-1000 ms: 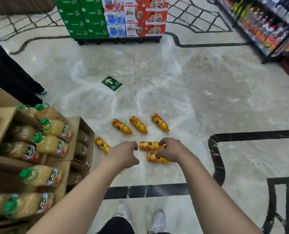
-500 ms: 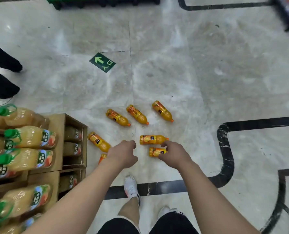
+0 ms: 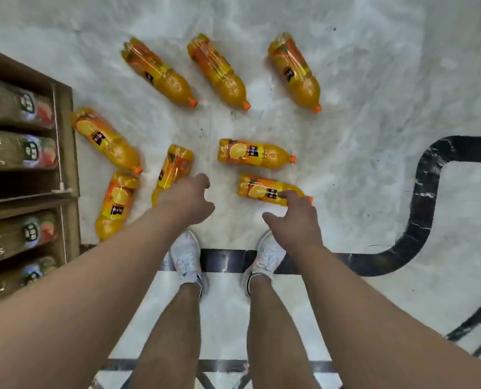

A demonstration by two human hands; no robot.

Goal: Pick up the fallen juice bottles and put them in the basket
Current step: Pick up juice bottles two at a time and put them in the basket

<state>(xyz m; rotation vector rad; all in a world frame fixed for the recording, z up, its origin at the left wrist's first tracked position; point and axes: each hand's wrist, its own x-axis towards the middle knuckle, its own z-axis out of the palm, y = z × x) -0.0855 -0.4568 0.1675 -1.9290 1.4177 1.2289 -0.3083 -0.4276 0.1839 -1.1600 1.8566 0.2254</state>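
Several orange juice bottles lie on their sides on the marble floor. Three lie in a far row, the middle one [image 3: 218, 73] among them. Nearer lie one at the left [image 3: 107, 141], one lower left [image 3: 115, 204], one in the middle [image 3: 174, 167] and one at centre right [image 3: 254, 153]. My left hand [image 3: 186, 199] hangs open over the lower end of the middle bottle. My right hand [image 3: 295, 217] is open, its fingertips touching the nearest right bottle [image 3: 264, 189]. No basket is in view.
A brown cardboard display shelf [image 3: 65, 153] with larger green-tea-coloured bottles stands at the left edge. My two feet in white shoes [image 3: 186, 256] stand on a black floor inlay [image 3: 402, 248] that curves up at the right.
The view has tilted down and come much closer to the floor. Both hands have dropped toward the bottles and their fingers have spread. My feet now stand side by side.
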